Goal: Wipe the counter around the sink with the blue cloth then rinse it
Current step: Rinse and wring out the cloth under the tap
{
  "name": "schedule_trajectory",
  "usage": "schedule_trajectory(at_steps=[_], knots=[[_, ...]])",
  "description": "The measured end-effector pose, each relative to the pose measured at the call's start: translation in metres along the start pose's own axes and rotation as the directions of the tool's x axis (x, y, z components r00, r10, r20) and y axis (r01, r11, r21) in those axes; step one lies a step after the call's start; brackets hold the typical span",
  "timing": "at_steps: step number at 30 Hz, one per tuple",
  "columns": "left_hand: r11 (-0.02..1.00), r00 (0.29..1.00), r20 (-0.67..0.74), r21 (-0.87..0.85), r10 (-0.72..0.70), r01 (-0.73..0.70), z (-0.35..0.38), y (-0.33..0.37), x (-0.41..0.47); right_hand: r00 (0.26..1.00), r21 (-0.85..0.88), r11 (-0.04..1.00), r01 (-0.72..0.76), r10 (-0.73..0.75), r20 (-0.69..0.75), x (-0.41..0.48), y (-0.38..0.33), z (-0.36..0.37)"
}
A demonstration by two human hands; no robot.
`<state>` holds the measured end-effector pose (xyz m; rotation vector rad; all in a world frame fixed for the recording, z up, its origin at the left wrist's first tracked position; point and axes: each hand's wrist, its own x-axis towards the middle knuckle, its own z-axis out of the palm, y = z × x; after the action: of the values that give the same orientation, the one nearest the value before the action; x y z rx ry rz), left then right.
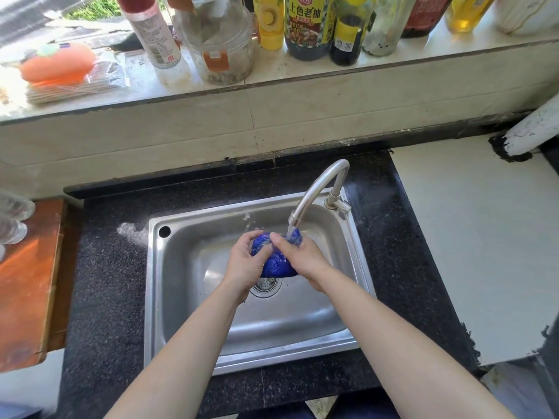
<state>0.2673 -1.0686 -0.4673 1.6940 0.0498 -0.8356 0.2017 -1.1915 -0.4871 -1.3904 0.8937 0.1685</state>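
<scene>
1. Step in hand: the rinse. The bunched blue terry cloth [276, 263] is held over the basin of the rectangular stainless-steel sink [211, 356]. It sits just above the round drain strainer [266, 286] and below the spout of the curved steel faucet [317, 189].
2. Water supply: a thin water stream [291, 232] falls from the spout onto the far right end of the cloth. The tap is therefore on.
3. Left hand [245, 261]: it grips the left end of the cloth, with the fingers curled over the top of the bundle and closed tight on it.
4. Right hand [302, 258]: it grips the right end. The thumb lies across the top of the cloth toward the left hand. The remaining fingers wrap round the far side, where they are largely hidden.
5. Counter condition: the black speckled stone counter [106, 282] surrounds the sink on all sides. A pale glossy patch [130, 231] lies beside the sink's far left corner and is probably moisture. Judged from this, and from the cloth being under the tap, the wiping stage is likely complete.
6. Next move, as a judgement: work the cloth between both hands so the stream reaches the whole bundle, not only the right end, then squeeze it out over the drain.
7. Shut-off: the faucet handle [338, 204] stands at the faucet base by the sink's far right corner. One hand must release the cloth to reach it, and the other hand must then support the wet bundle alone.
</scene>
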Motion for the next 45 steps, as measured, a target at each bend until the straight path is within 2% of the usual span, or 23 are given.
schedule_trajectory(at_steps=[3, 5, 8, 11, 13, 19, 22, 27, 30, 35, 38, 41, 45], knots=[[0.999, 0.999, -0.034, -0.038, -0.021, 0.02, 0.004, 0.002, -0.001, 0.998, -0.111, 0.994, -0.019, 0.012, -0.064, -0.003, 0.002, -0.01], [0.998, 0.998, -0.045, -0.055, -0.033, 0.031, 0.006, 0.003, -0.001, 0.998, -0.117, 0.993, 0.006, -0.013, -0.059, -0.007, 0.005, -0.016], [0.996, 0.998, -0.044, -0.082, -0.047, 0.043, 0.007, 0.009, -0.001, 0.999, 0.088, 0.996, 0.027, -0.03, 0.039, -0.012, 0.01, -0.026], [0.99, 0.997, -0.058, -0.135, -0.055, 0.047, 0.003, 0.017, -0.001, 0.997, 0.225, 0.974, 0.031, -0.046, 0.063, -0.02, 0.007, -0.036], [0.986, 0.997, -0.056, -0.159, -0.061, 0.051, 0.001, 0.021, -0.002, 0.997, 0.202, 0.978, 0.044, -0.055, 0.051, -0.025, 0.004, -0.037], [0.972, 0.995, -0.057, -0.227, -0.077, 0.062, -0.003, 0.029, -0.009, 0.999, -0.024, 0.999, 0.042, -0.043, -0.014, -0.035, -0.009, -0.03], [0.97, 0.996, -0.04, -0.234, -0.076, 0.065, -0.009, 0.031, -0.017, 0.997, -0.018, 0.999, 0.047, -0.049, -0.063, -0.04, -0.013, -0.028], [0.98, 0.997, -0.055, -0.197, -0.056, 0.044, -0.015, 0.029, -0.027, 0.997, 0.16, 0.984, 0.08, -0.08, -0.01, -0.042, -0.014, -0.022], [0.979, 0.996, -0.067, -0.2, -0.057, 0.043, -0.015, 0.027, -0.033, 0.994, 0.172, 0.98, 0.103, -0.096, -0.045, -0.045, -0.011, -0.022], [0.988, 1.0, 0.028, -0.157, 0.012, -0.007, -0.013, 0.029, -0.041, 0.995, 0.048, 0.999, 0.025, -0.02, -0.1, -0.042, 0.003, -0.019], [0.977, 0.997, 0.065, -0.212, 0.033, -0.019, -0.01, 0.037, -0.044, 0.993, 0.139, 0.988, -0.07, 0.083, -0.089, -0.044, 0.009, -0.017], [0.958, 0.998, 0.059, -0.284, -0.011, 0.028, -0.009, 0.042, -0.042, 0.986, 0.25, 0.956, -0.151, 0.162, -0.026, -0.051, 0.015, -0.017], [0.942, 0.996, 0.025, -0.323, -0.083, 0.086, -0.007, 0.043, -0.047, 0.978, 0.313, 0.928, -0.202, 0.208, 0.013, -0.056, 0.018, -0.016]])
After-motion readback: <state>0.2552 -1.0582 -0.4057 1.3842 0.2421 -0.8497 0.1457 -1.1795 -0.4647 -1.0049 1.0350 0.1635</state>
